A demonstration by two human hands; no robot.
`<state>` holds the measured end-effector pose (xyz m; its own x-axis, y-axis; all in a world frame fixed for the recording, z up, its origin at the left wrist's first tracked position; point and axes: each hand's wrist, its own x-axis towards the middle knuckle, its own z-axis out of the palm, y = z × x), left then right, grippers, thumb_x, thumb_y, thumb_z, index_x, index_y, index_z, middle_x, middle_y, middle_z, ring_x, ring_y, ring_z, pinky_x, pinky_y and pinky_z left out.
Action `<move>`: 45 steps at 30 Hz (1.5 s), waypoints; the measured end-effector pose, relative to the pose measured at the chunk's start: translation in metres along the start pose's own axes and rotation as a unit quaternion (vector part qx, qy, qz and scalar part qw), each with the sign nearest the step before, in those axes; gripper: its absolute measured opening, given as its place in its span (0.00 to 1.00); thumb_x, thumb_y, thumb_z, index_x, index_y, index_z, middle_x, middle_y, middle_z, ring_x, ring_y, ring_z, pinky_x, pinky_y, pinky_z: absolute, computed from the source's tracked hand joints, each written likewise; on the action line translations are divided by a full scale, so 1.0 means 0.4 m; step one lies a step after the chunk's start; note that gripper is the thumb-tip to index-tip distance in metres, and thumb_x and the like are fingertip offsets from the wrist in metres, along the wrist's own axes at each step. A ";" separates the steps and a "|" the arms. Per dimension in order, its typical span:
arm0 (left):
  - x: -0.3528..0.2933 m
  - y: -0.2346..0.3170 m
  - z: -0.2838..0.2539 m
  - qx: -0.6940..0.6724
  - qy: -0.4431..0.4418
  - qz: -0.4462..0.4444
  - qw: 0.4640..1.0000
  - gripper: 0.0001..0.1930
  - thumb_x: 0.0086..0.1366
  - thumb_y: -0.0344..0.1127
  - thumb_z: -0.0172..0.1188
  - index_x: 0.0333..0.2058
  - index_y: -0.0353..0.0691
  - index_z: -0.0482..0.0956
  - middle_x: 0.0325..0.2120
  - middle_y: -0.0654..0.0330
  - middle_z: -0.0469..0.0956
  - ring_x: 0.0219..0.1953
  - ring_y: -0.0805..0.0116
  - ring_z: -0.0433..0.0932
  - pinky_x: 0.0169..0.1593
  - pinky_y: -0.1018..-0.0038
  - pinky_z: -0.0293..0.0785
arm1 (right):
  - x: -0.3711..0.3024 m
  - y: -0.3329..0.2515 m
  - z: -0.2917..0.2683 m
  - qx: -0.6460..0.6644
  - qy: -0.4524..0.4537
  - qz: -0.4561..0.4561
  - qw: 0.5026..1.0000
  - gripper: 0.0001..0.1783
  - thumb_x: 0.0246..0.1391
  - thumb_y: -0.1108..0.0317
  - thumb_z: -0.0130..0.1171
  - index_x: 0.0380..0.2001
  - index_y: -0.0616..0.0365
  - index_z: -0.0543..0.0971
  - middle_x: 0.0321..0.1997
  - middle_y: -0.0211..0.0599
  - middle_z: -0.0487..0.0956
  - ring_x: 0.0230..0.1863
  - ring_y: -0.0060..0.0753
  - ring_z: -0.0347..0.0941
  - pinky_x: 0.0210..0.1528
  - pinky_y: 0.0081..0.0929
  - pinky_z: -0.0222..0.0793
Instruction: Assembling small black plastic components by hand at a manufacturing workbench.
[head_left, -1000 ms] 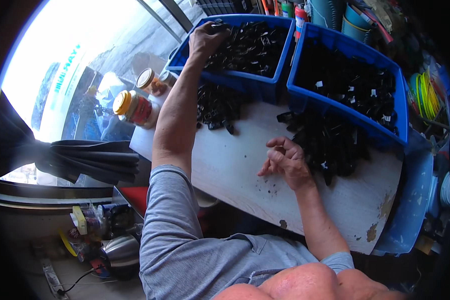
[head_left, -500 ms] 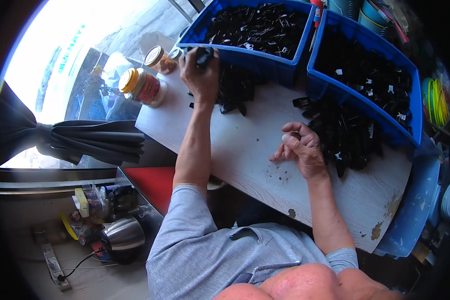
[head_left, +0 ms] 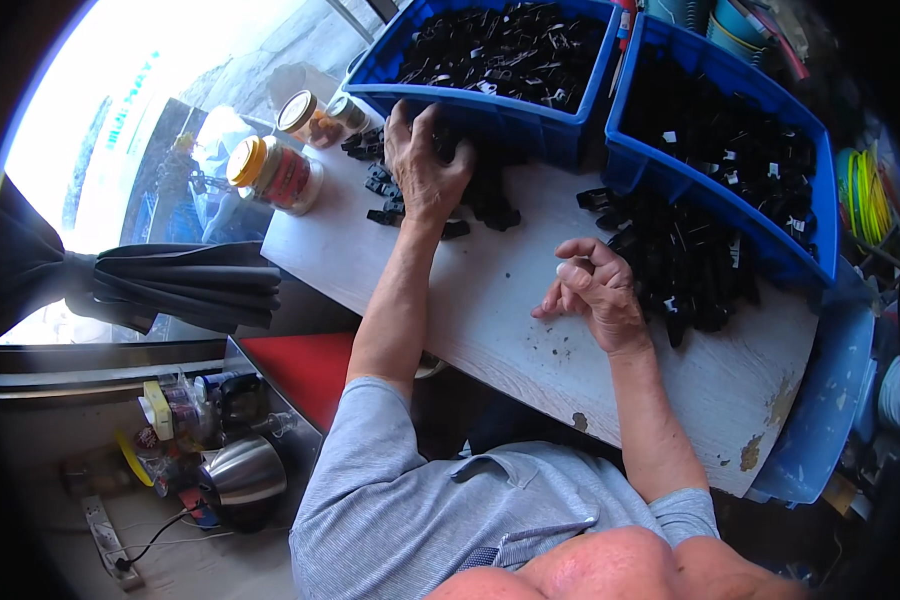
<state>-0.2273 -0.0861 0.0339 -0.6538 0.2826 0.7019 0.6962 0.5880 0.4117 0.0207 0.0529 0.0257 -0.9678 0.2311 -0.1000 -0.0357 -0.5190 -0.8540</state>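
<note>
Beside a bright window (head_left: 220, 70), a pale, worn, wood-grained tabletop (head_left: 490, 300) carries two deep blue plastic bins: a left bin (head_left: 530, 128) and a right bin (head_left: 625, 168), both filled with small black pieces (head_left: 515, 50). In front of each lies a loose heap of similar pieces, a left heap (head_left: 495, 200) and a right heap (head_left: 690, 270), probably kept close so either is within easy reach. The left hand (head_left: 430, 170) arches over the left heap, fingers and thumb spread, perhaps to span several pieces at once; whether it grips any cannot be told. The right hand (head_left: 600, 295) is loosely half-curled just beside the right heap, nothing visible in it. A yellow-lidded clear jar (head_left: 275, 175) stands left, apart from the heaps.
</note>
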 end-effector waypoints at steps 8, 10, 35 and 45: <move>0.142 0.173 -0.006 -0.091 -0.033 0.122 0.988 0.33 0.55 0.53 0.72 0.58 0.50 0.77 0.62 0.46 0.70 0.62 0.41 0.69 0.61 0.51 0.70 | -0.004 0.001 -0.015 0.047 -0.013 0.034 0.998 0.19 0.61 0.65 0.65 0.51 0.63 0.75 0.20 0.28 0.75 0.28 0.30 0.82 0.40 0.48 0.86; 0.200 0.183 0.039 -0.076 -0.059 0.138 0.986 0.35 0.55 0.56 0.71 0.61 0.52 0.77 0.62 0.46 0.69 0.63 0.41 0.69 0.62 0.50 0.70 | -0.003 0.006 -0.011 0.047 -0.013 0.033 0.998 0.19 0.61 0.65 0.65 0.50 0.63 0.75 0.20 0.28 0.75 0.28 0.30 0.82 0.40 0.48 0.86; 0.412 0.156 0.270 0.156 -0.353 0.061 0.921 0.36 0.51 0.57 0.68 0.61 0.59 0.78 0.55 0.54 0.81 0.59 0.54 0.78 0.62 0.58 0.75 | 0.004 0.015 -0.025 0.036 -0.022 0.016 0.999 0.17 0.60 0.63 0.68 0.47 0.59 0.78 0.20 0.30 0.77 0.28 0.33 0.83 0.38 0.49 0.86; 0.406 0.144 0.236 0.053 -0.251 0.055 0.965 0.34 0.50 0.58 0.70 0.57 0.55 0.81 0.47 0.53 0.85 0.52 0.51 0.83 0.58 0.57 0.78 | 0.008 0.023 -0.024 0.036 -0.028 0.011 0.999 0.16 0.61 0.64 0.66 0.48 0.60 0.77 0.21 0.30 0.77 0.28 0.32 0.84 0.39 0.50 0.86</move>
<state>-0.3214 0.0651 0.1168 -0.6568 0.6636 0.3581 0.7532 0.5995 0.2706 0.0197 0.0568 0.0128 -0.9810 0.1736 -0.0869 -0.0310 -0.5819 -0.8127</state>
